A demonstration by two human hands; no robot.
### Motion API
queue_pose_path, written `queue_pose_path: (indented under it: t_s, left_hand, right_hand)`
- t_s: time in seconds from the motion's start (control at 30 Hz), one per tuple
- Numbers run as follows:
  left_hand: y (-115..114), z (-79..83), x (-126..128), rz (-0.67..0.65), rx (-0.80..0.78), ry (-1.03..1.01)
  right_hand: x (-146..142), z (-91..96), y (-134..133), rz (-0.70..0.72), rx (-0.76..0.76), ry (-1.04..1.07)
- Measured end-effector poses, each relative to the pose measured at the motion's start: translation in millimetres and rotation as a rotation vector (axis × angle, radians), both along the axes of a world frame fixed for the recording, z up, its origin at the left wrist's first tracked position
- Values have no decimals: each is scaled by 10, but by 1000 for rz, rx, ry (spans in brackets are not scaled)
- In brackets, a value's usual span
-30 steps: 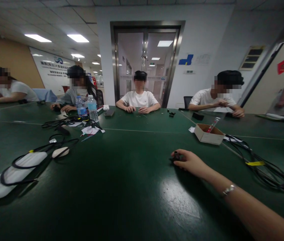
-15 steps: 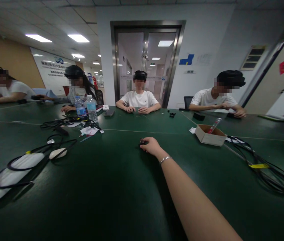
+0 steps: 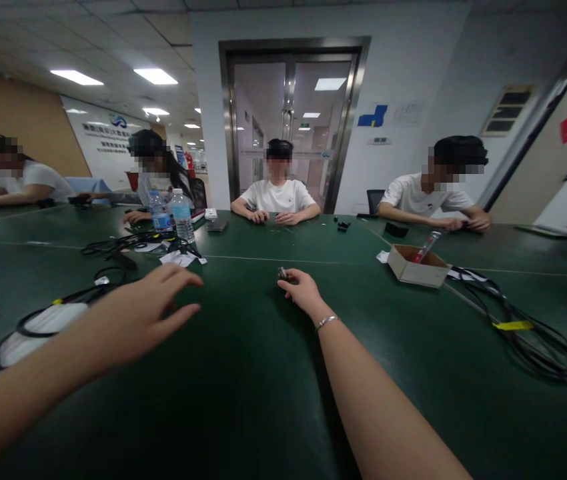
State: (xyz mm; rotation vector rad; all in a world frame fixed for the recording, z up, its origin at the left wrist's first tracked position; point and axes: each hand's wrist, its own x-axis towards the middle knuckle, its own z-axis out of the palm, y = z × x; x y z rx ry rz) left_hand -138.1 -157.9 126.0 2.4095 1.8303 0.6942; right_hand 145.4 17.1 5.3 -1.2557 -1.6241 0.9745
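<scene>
The right hand [image 3: 301,290], arm stretched far over the green bench [image 3: 263,387], has its fingers curled narrow, pinching a small dark part [image 3: 282,273] at its 11 o'clock, which rests on the bench. At its 9 o'clock the left hand [image 3: 138,313] hovers above the bench, fingers spread wide, holding nothing. This looks like a grip on the part; lifting it would call for a firm pinch. A cardboard box [image 3: 416,267] sits at 2 o'clock, with black cables [image 3: 528,333] beyond it.
</scene>
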Motion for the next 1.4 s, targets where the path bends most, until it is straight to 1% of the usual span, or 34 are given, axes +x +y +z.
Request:
queue_pose_path:
  t_s: [0.07, 0.1, 0.17, 0.2, 0.23, 0.27, 0.33, 0.4, 0.47, 0.53, 0.6, 0.73, 0.83, 0.93, 1.07, 1.2, 1.27, 1.4]
  left_hand:
    - [484, -70, 495, -78, -40, 49]
    - [726, -127, 749, -98, -52, 27]
    - [1150, -281, 1189, -48, -92, -75]
    - [1319, -375, 1356, -15, -117, -136]
    - [1456, -477, 1481, -18, -132, -197]
    - [1565, -586, 1566, -51, -124, -256]
    - [1709, -808, 1633, -137, -71, -367]
    - [1781, -1002, 1606, -149, -18, -527]
    - [1812, -1132, 1544, -103, -79, -731]
    - [1820, -1190, 1493, -86, -172, -909]
    - [1820, -1198, 1472, -107, -214, -1004]
    - [1828, -1199, 1487, -135, -207, -1037]
    - [1849, -1228, 1492, -154, -215, -1080]
    - [1856, -1251, 1479, -165, -229, -1093]
    - [1829, -1243, 1457, -180, -220, -1062]
    - [1816, -1235, 1455, -168, -168, -1035]
    - [1829, -1243, 1463, -166, -163, -1067]
    - [1867, -1268, 1481, -169, -214, -1159]
  right_hand:
    - [2, -9, 2, 5, 8, -2]
    - [2, -13, 7, 13, 16, -2]
    - [1, -17, 21, 23, 26, 10]
    - [0, -18, 30, 21, 27, 17]
    - [0, -19, 39, 15, 31, 19]
    - [0, -20, 48, 2, 40, 13]
    - [1, -24, 65, -26, 66, -27]
    - [2, -29, 76, -34, 72, -74]
    - [2, -26, 78, -27, 33, -70]
    - [8, -11, 72, -9, -25, -1]
    - [26, 13, 61, 20, -61, 96]
    - [87, 52, 43, 72, -108, 324]
    - [125, 59, 38, 50, -186, 514]
    - [146, 53, 38, 23, -211, 626]
    - [160, 51, 38, 33, -218, 671]
    - [167, 53, 40, 24, -216, 683]
    - [168, 51, 42, 22, -211, 691]
    - [166, 37, 48, 36, -209, 700]
